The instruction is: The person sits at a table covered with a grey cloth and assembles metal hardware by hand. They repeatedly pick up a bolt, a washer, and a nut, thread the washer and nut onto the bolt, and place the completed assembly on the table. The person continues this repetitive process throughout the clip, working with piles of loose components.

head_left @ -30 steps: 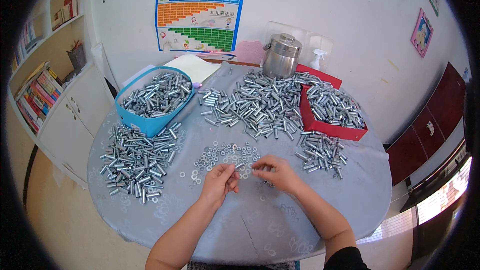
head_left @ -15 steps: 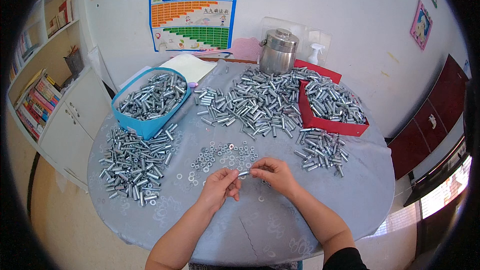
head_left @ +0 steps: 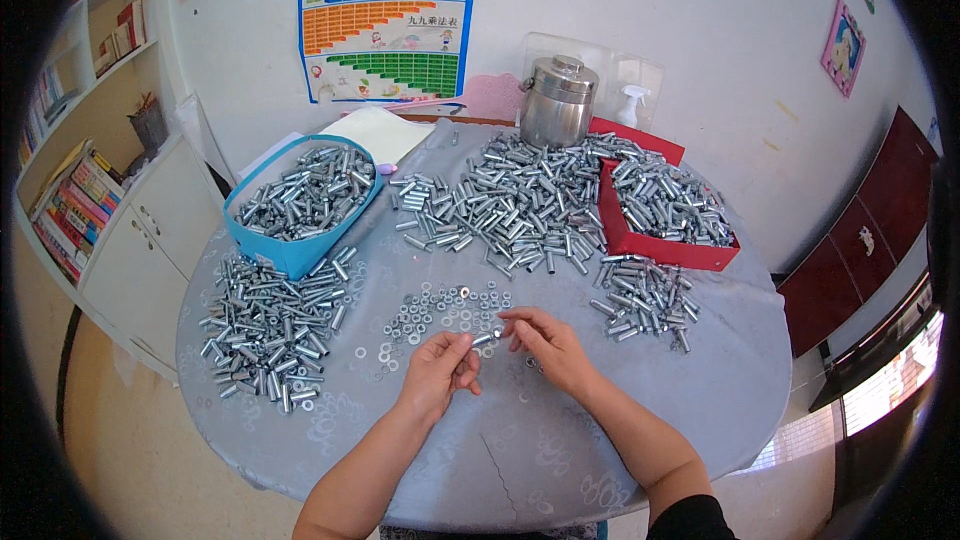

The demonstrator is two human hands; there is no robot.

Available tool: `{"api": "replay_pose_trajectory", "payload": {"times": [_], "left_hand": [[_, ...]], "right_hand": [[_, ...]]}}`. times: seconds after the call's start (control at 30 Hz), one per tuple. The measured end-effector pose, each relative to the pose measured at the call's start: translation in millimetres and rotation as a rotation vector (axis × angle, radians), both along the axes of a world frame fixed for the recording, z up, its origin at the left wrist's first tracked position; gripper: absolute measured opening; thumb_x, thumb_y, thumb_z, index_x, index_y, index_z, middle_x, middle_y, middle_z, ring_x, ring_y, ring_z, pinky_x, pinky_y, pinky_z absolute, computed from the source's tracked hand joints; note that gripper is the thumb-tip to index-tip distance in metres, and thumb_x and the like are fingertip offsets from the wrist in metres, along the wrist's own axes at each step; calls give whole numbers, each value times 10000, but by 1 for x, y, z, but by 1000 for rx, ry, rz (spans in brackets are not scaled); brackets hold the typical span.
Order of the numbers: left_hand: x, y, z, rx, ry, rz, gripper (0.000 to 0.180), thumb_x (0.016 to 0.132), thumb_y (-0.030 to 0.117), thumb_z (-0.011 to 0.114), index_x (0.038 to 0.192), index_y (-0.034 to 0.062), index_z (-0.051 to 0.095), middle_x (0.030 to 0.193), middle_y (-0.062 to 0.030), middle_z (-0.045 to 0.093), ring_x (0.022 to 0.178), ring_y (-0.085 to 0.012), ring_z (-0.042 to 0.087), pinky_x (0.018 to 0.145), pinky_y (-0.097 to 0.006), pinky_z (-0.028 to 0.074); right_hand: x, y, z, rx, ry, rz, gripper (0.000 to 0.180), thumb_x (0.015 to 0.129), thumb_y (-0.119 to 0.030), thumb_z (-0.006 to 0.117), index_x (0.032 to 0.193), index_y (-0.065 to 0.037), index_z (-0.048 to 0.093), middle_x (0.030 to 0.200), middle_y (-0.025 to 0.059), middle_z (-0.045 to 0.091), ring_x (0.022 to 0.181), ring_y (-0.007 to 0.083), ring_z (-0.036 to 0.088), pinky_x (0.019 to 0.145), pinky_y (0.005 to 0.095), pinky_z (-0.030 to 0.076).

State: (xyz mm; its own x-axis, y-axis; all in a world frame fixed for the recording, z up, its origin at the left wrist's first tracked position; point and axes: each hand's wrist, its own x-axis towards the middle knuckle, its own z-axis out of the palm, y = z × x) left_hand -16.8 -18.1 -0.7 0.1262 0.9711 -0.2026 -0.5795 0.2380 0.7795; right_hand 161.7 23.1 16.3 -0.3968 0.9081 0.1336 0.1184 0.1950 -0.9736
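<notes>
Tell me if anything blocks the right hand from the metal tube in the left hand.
Nothing visible stands in the way. The right hand is close by the free end of the metal tube, which the left hand pinches. The loose nuts lie on the table.

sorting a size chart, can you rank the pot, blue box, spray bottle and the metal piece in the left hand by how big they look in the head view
1. Blue box
2. Pot
3. Spray bottle
4. Metal piece in the left hand, partly hidden by fingers
</notes>
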Motion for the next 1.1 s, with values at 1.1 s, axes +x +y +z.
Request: {"api": "replay_pose_trajectory", "payload": {"times": [1.1], "left_hand": [[13,-5,3,274,254,2,149,834,13,524,982,8,501,833,-141,601,589,-127,565,542,-279,515]], "right_hand": [[5,3,-2,-225,149,209,268,855,-243,553,1014,-28,542,791,11,561,656,85,506,567,228,413]]}}
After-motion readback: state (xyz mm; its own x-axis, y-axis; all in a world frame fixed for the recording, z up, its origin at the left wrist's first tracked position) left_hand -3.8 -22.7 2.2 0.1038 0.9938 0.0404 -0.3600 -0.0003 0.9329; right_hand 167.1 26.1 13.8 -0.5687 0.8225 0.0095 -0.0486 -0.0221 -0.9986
